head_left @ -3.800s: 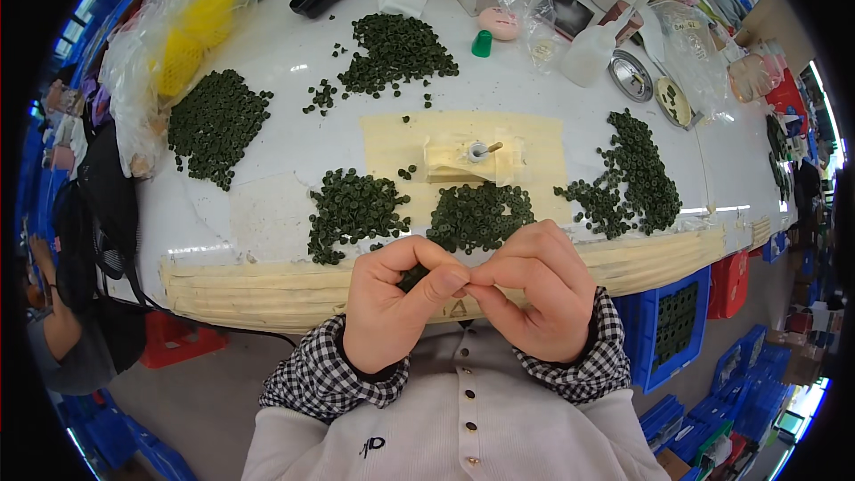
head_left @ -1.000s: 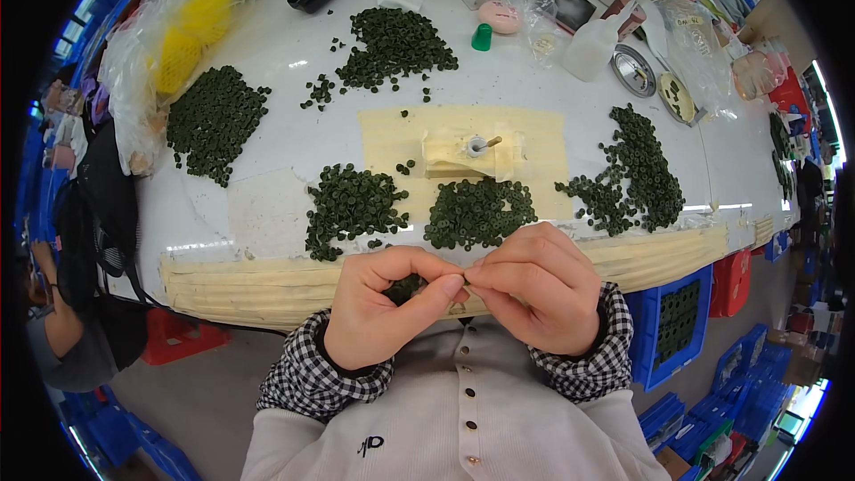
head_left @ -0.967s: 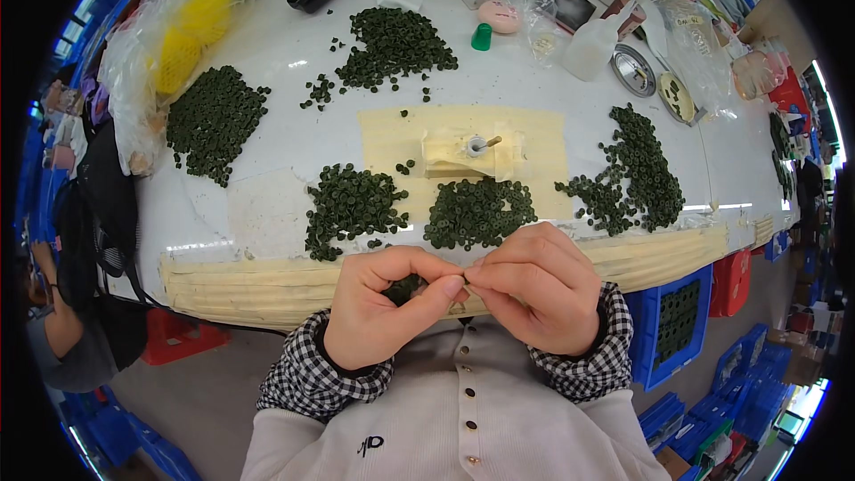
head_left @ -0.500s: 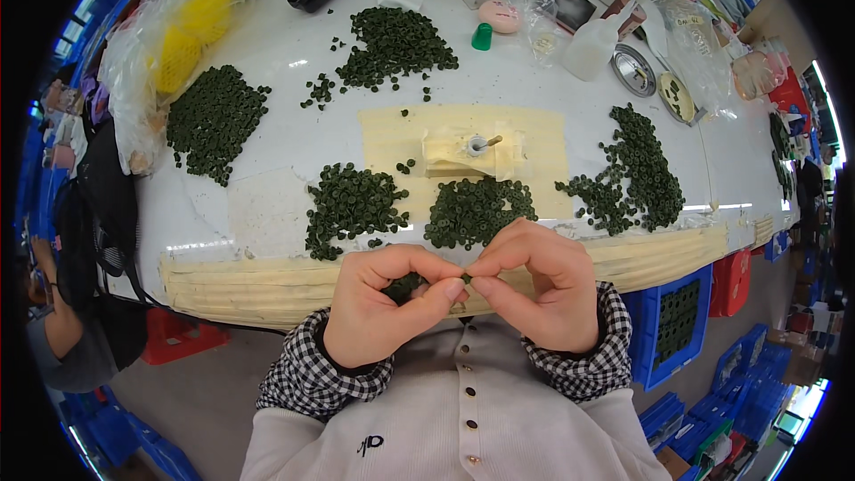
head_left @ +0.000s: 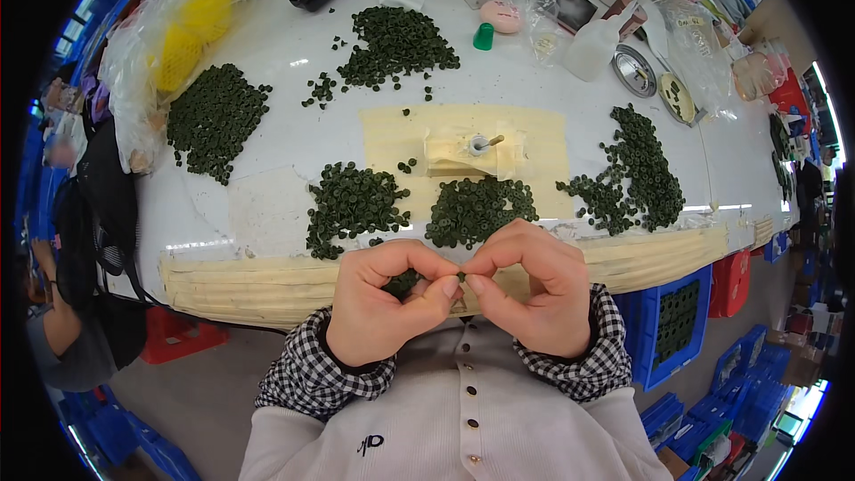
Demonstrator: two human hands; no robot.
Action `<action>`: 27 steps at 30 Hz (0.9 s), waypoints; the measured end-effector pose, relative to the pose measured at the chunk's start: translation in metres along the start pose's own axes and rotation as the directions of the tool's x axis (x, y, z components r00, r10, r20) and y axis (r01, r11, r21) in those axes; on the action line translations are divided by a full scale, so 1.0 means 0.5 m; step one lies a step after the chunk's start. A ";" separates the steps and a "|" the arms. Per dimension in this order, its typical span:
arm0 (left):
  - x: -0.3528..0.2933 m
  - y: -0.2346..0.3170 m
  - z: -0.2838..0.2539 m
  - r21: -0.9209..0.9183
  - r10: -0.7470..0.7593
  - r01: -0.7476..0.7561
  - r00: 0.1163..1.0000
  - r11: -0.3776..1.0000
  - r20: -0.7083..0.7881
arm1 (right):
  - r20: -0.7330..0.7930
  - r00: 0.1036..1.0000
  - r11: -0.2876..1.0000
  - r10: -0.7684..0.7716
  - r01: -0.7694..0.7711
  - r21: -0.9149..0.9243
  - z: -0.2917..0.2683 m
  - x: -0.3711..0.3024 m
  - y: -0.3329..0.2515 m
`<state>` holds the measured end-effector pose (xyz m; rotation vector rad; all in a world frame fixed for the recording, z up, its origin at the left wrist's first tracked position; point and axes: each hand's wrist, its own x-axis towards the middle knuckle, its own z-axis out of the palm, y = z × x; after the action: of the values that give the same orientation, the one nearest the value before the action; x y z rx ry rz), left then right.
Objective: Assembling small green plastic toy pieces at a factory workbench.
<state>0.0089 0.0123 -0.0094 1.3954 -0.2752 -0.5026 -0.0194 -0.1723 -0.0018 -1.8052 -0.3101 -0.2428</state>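
My left hand (head_left: 374, 307) pinches a small dark green round part (head_left: 460, 277) between thumb and index finger. More dark green parts (head_left: 403, 284) sit in its curled palm. Thumb and index finger of my right hand (head_left: 543, 294) close on the same small part from the other side; the fingertips partly cover it. Just beyond my hands lies a heap of ring-like green parts (head_left: 476, 212), with another heap (head_left: 356, 205) to its left. Behind them a small upright post (head_left: 479, 144) with a thin pin stands on a cream-taped block (head_left: 436, 158).
Further heaps of green parts lie at far left (head_left: 216, 120), at the back (head_left: 396, 44) and at right (head_left: 637, 169). A squeeze bottle (head_left: 592, 46) and a round metal tin (head_left: 634, 71) stand back right. A blue crate (head_left: 634, 312) holding green pieces is below the table edge.
Both hands have shifted very slightly left, still together at the small part. The part has turned or slid a little between the fingertips. The heaps are unchanged.
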 end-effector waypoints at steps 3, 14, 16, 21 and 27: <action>-0.001 0.010 0.000 -0.031 -0.038 0.037 0.999 0.999 -0.031 | -0.043 0.999 1.000 -0.007 0.006 -0.029 0.003 0.005 -0.004; -0.011 0.021 -0.067 -0.562 -0.196 0.082 0.970 0.823 -0.146 | 0.005 0.998 0.860 -0.068 0.061 -0.507 -0.039 0.012 0.013; -0.012 0.016 -0.071 -0.727 -0.189 0.075 0.979 0.682 -0.076 | 0.014 0.998 0.835 -0.064 0.062 -0.547 -0.031 0.009 0.020; -0.007 0.023 -0.048 -0.821 -0.279 0.086 0.956 0.565 -0.092 | 0.041 0.996 0.752 -0.082 0.088 -0.653 -0.017 0.012 0.027; -0.004 0.017 -0.037 -0.788 -0.276 0.232 0.958 0.571 0.082 | 0.031 0.995 0.738 -0.100 0.095 -0.668 -0.010 0.012 0.030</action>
<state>0.0173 0.0301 -0.0042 0.5464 0.2051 -0.7173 -0.0089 -0.1802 -0.0122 -2.5102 -0.3380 -0.4830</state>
